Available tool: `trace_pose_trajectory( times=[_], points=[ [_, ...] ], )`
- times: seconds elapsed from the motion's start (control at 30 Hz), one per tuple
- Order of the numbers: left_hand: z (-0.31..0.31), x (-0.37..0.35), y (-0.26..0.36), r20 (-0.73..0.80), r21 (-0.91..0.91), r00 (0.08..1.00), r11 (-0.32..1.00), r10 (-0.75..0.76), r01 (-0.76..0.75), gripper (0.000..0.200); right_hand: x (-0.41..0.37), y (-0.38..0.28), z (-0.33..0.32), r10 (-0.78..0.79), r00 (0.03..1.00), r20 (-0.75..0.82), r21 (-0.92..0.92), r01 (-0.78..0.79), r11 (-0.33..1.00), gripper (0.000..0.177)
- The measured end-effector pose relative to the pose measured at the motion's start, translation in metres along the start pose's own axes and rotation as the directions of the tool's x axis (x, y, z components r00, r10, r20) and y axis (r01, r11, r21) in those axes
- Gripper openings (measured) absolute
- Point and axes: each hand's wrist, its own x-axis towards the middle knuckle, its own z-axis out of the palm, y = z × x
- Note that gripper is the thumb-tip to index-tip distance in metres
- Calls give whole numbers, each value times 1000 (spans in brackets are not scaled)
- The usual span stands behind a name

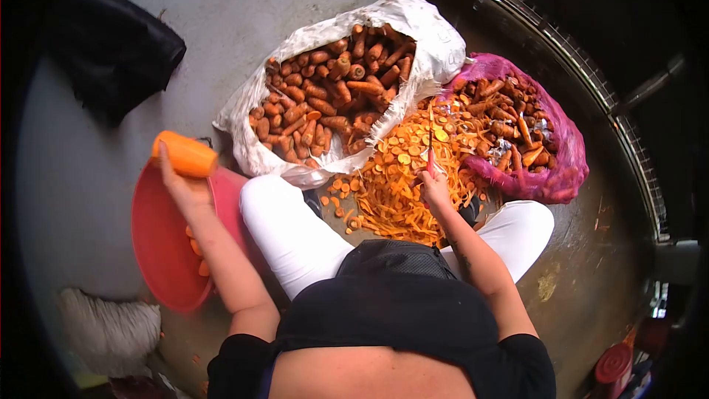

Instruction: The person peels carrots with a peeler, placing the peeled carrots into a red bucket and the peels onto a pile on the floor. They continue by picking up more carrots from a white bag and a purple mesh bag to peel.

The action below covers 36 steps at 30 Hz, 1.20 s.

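Observation:
My left hand [179, 181] is wrapped round a thick peeled carrot [188, 154], bright orange, over the rim of a red tub [164, 251]. Inside the tub lie some orange carrot pieces [196, 245], partly hidden by my forearm. My right hand [436, 183] is closed on a knife [430, 151] with a pinkish-red handle, its thin blade pointing away from me. Below the knife spreads a heap of carrot peelings [399, 203] mixed with round cut-off slices, on the floor between my legs.
A white sack [436, 41] full of unpeeled carrots [317, 92] stands ahead. To its right, a pink mesh bag [567, 155] holds carrots and scraps. A black bundle [118, 52] lies far left, a pale sack [111, 329] near left, and a red lidded container [613, 363] lower right.

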Motion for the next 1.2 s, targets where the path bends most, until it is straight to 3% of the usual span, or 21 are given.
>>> trace_pose_trajectory(
  times=[0.03,0.07,0.1,0.17,0.23,0.27,0.37,0.43,0.5,0.53,0.57,0.6,0.7,0.77,0.87,0.93,0.97,1.0,1.1,1.2],
  points=[
    [-14,9,10,-38,206,961,944,273,-260,47,1,2,1,-2,1000,2,6,2,1000,18],
    [-28,13,19,-12,428,892,808,452,-404,46,1,3,2,38,999,12,-7,-38,999,19],
    [-49,24,23,71,559,843,679,533,-476,50,2,4,5,13,1000,13,-36,-12,999,20],
    [-89,41,25,116,849,808,365,577,-383,57,4,9,12,-37,999,17,-94,38,995,22],
    [-89,31,21,-27,992,873,122,487,-37,60,7,14,15,-57,997,44,-164,64,984,22],
    [-88,27,18,-114,990,884,-18,454,137,61,9,16,17,-69,996,60,-199,80,977,22],
    [-96,37,-14,145,840,743,-478,653,257,60,17,24,17,-125,987,106,-266,149,953,22],
    [-52,35,-12,189,909,753,-401,630,108,56,27,31,13,-134,988,82,-392,156,907,17],
    [-23,48,-23,354,921,775,-338,524,-192,52,29,19,12,-120,989,81,-574,145,806,17],
    [-10,57,-38,393,901,788,-369,474,-227,54,29,3,12,-10,994,106,-657,77,750,23],
    [6,59,-49,426,881,825,-377,372,-286,56,33,15,10,-310,942,130,-564,327,758,31],
    [27,57,-55,383,894,906,-321,183,-313,55,38,10,5,-222,963,155,-604,270,750,35],
    [58,65,-104,411,884,908,-209,-76,-418,54,45,-20,-5,-51,969,241,-749,219,625,36],
    [54,83,-150,457,865,857,-108,-236,-491,55,52,-33,-11,41,961,274,-828,213,519,32],
    [42,94,-203,365,863,798,-146,-480,-483,51,63,-43,-16,165,948,273,-887,181,425,27],
    [28,101,-227,291,860,705,-145,-647,-488,51,66,-47,-10,148,963,226,-949,184,254,32],
    [20,107,-244,201,822,666,-246,-718,-513,50,69,-44,-6,136,969,207,-968,183,169,34],
    [14,110,-257,214,823,667,-237,-713,-517,48,75,-33,-5,104,971,216,-966,196,171,38],
    [1,123,-309,234,882,690,-148,-685,-446,44,84,-24,4,159,949,272,-905,196,378,36],
    [-26,130,-365,154,944,737,-122,-658,-306,41,87,-22,4,142,946,293,-922,240,303,35]
  ],
)
